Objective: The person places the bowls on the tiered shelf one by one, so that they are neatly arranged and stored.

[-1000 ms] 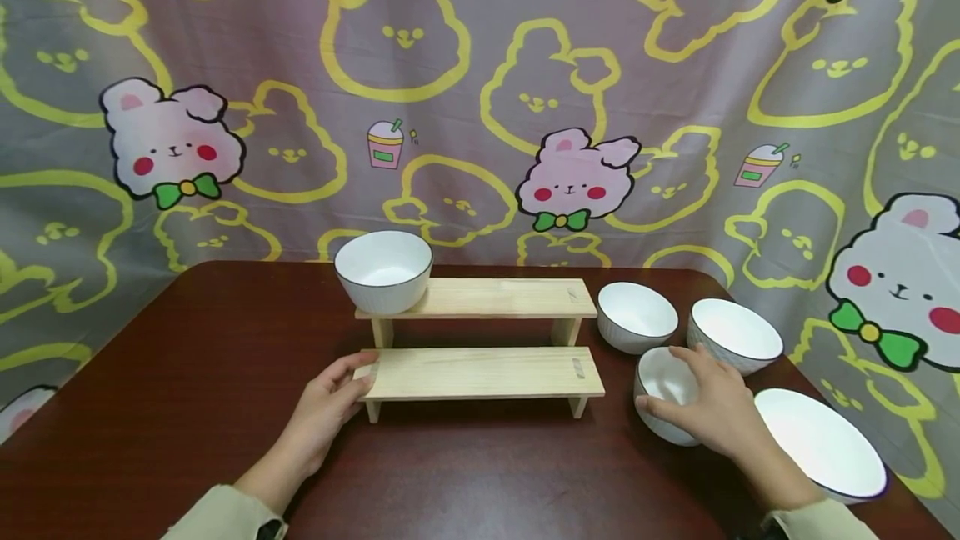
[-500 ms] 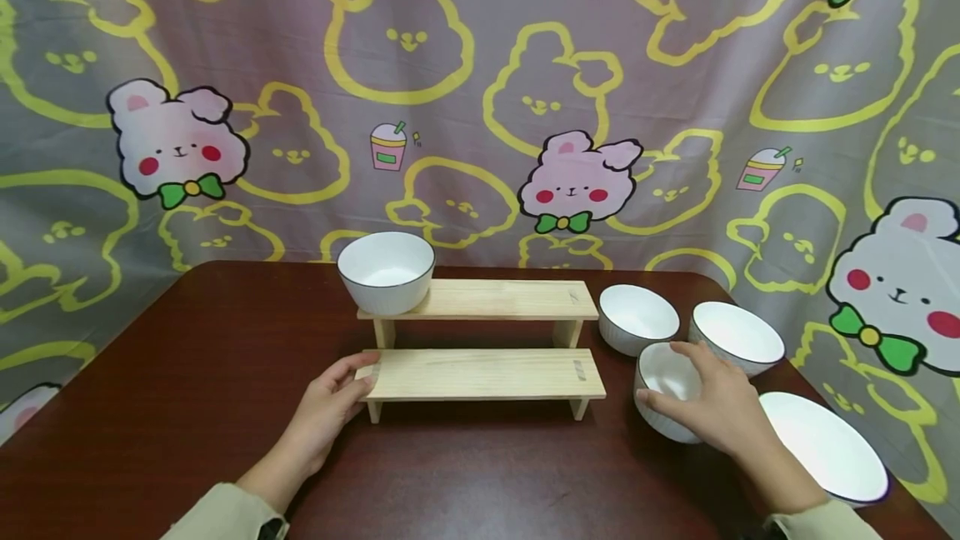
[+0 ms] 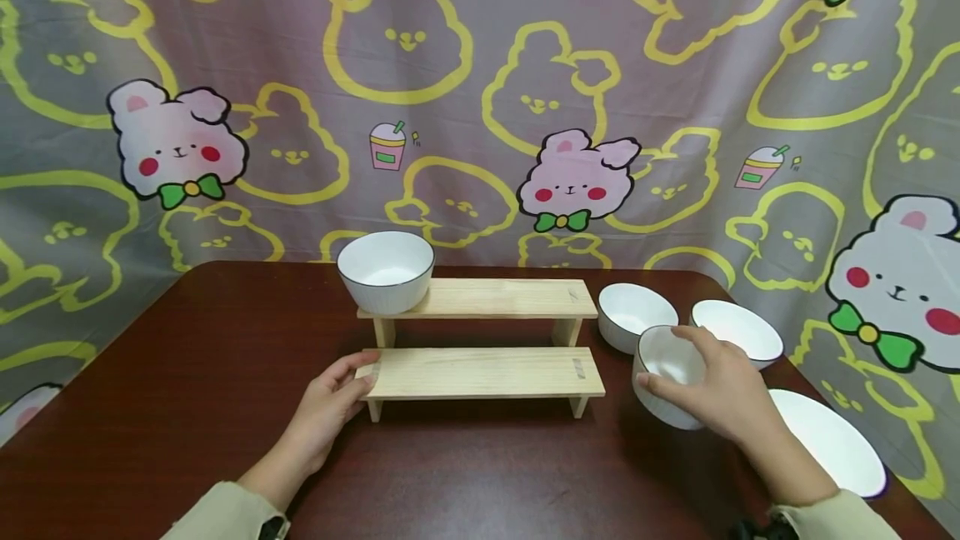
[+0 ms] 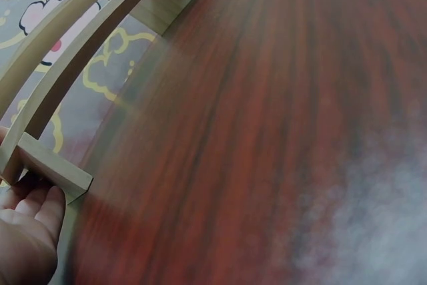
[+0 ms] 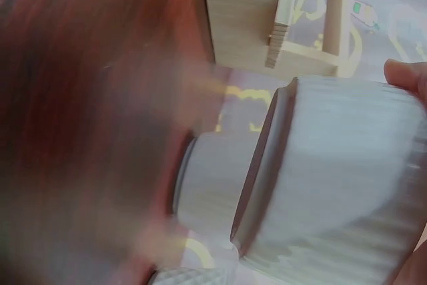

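My right hand (image 3: 723,386) grips a small white ribbed bowl (image 3: 663,365) by its rim, thumb on the near side and fingers on the far side. In the right wrist view this bowl (image 5: 340,178) hangs above the table, its foot apart from the wood. With its fingers at the left end of the lower step, my left hand (image 3: 333,398) holds a two-step wooden shelf (image 3: 480,373). The left wrist view shows the fingers (image 4: 47,211) beside the shelf's leg. A larger white bowl (image 3: 386,273) stands on the left of the upper step.
Right of the shelf stands a white bowl (image 3: 636,315), with another white bowl (image 3: 738,332) beyond it. An oval white dish (image 3: 828,444) lies near the right edge of the dark brown table (image 3: 480,482). A patterned curtain (image 3: 465,132) hangs behind the table.
My right hand has raised the small bowl a little off the table. The left hand and the shelf have stayed in place.
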`<state>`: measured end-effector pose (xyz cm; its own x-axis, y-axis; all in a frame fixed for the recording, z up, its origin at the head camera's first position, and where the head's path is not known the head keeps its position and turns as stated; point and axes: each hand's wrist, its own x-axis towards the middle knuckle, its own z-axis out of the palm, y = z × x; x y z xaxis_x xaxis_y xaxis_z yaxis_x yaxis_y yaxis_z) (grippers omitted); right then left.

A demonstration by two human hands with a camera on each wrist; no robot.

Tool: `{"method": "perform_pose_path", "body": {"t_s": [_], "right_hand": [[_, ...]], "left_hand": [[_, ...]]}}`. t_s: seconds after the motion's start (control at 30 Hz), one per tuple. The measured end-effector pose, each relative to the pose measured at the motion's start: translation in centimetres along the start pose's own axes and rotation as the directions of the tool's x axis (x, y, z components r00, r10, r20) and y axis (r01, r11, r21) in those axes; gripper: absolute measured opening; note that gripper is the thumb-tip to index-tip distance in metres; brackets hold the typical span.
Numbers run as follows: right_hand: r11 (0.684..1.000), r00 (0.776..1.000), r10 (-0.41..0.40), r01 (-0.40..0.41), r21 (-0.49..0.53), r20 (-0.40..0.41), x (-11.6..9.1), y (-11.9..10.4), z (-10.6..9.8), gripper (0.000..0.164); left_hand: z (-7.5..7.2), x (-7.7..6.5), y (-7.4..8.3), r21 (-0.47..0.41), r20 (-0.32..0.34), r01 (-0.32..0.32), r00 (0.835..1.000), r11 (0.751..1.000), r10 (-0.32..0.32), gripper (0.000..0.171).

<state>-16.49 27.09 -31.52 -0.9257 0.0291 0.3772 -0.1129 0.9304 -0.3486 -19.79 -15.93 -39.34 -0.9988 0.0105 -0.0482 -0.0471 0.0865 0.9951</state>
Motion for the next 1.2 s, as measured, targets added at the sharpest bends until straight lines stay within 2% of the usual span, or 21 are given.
{"method": "perform_pose_path", "body": {"t_s": [0.6,0.97,1.2], "right_hand": [[0.999,0.999,0.033,-0.034,0.009,0.019,0.5,-1.6,-1.5,0.079],[0.998,0.997,-0.062,0.064,0.030,-0.051,1.7,-3.0,-2.3,0.074],[0.997,0.997,-0.070,0.071,0.032,-0.028,2.3,-4.0,-2.7,0.076]], "left_hand": [[0.1,-0.1,0.1,0.004,-0.012,0.002,1.000,1.000,-0.002,0.039],[0.1,0.0,0.0,0.006,-0.008,-0.004,1.000,1.000,0.004,0.040],[0.1,-0.1,0.1,0.007,0.000,-0.004,1.000,1.000,0.004,0.040]]}}
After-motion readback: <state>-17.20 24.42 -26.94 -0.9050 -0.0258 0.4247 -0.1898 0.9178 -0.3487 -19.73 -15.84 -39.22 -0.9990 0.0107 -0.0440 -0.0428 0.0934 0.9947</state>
